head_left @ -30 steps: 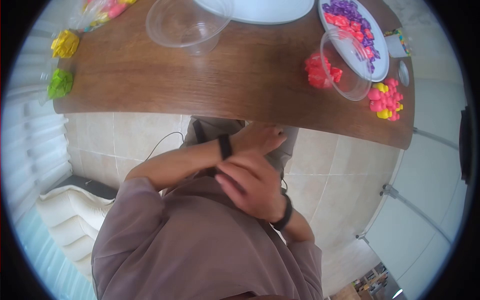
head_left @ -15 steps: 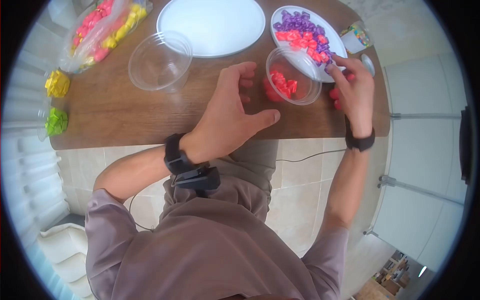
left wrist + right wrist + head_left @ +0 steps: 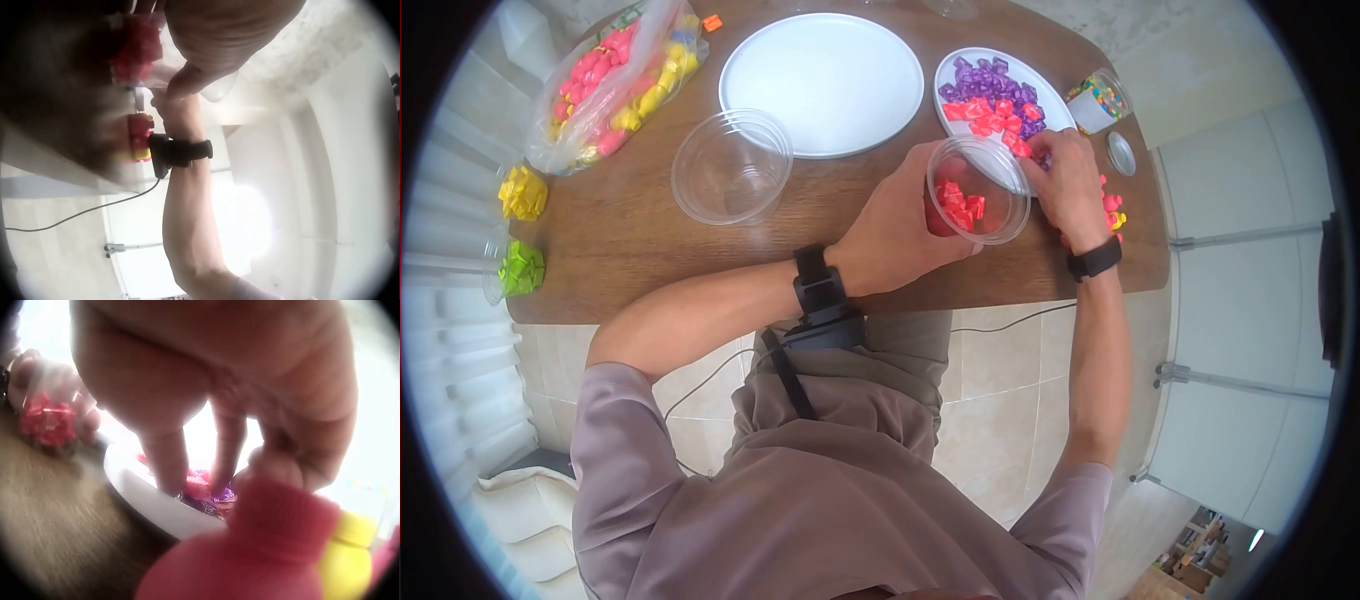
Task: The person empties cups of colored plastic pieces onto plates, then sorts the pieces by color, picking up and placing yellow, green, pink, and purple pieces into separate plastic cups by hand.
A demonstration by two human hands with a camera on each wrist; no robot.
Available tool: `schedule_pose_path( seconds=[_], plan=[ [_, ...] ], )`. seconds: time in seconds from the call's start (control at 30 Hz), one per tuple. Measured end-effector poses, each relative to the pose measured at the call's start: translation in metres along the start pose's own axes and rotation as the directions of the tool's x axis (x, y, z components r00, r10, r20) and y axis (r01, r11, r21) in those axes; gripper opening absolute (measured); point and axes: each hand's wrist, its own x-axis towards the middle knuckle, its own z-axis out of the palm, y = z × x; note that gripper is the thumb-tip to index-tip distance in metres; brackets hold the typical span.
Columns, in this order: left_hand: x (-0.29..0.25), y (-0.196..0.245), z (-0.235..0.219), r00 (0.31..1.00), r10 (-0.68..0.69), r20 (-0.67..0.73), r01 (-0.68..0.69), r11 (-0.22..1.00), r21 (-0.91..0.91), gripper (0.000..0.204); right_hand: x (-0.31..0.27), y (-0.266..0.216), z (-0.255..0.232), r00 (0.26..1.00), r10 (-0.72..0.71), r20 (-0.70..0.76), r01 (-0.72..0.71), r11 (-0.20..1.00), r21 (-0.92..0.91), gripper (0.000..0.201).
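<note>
My left hand (image 3: 890, 235) grips a clear plastic cup (image 3: 1000, 225) holding red wrapped candies (image 3: 958, 205); the left wrist view shows the hand (image 3: 231, 37) beside the red candies (image 3: 139, 50). At the near edge of the oval white plate (image 3: 948, 68), my right hand (image 3: 1072, 195) reaches down among red and purple (image 3: 990, 82) candies. Seen from the right wrist, the hand's (image 3: 231, 375) thumb and a finger pinch a red candy (image 3: 197, 485) at the plate, with a purple one (image 3: 222, 499) close by.
A larger white plate (image 3: 820, 85) and an unfilled clear cup (image 3: 730, 170) stand to the left. Farther left are a bag of pink and yellow pieces (image 3: 615, 85) and yellow (image 3: 523, 193) and green (image 3: 522, 268) candies. Pink bottle-shaped pieces (image 3: 275, 550) lie by my right hand.
My hands have come up from my lap to the table. The left one has moved right and taken hold of the cup of red candies; the right one has shifted to the plate's near edge.
</note>
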Motion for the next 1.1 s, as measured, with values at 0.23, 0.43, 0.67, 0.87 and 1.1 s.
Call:
schedule_pose_path(
  seconds=[0.23, 0.43, 0.67, 0.87, 1.1],
  plan=[
    [0.0, -0.003, -0.004, 1.0, 0.029, 0.004, -0.029, 0.998, 0.048, 0.086, -0.022, -0.039, -0.057, 0.984, 0.17, 0.049, -0.172, 0.859, 0.482, 0.024],
    [-0.002, -0.001, -0.001, 0.999, 0.01, -0.054, -0.01, 1.0, 0.0, 0.078, -0.03, -0.074, -0.075, 0.993, 0.025, 0.114, -0.089, 0.792, 0.604, 0.023],
    [-0.003, -0.007, 0.002, 0.991, 0.074, -0.11, -0.074, 0.997, 0.007, 0.075, 0.002, -0.009, -0.018, 0.958, 0.284, 0.024, -0.247, 0.784, 0.569, 0.024],
    [-0.004, -0.005, 0.001, 0.993, 0.06, -0.102, -0.057, 0.998, 0.038, 0.074, 0.008, -0.011, -0.015, 0.941, 0.337, -0.035, -0.331, 0.936, 0.117, 0.028],
    [-0.004, -0.006, 0.0, 0.992, 0.058, -0.114, -0.054, 0.998, 0.039, 0.07, 0.009, -0.002, 0.0, 0.955, 0.296, 0.004, -0.296, 0.955, 0.036, 0.028]
  ],
)
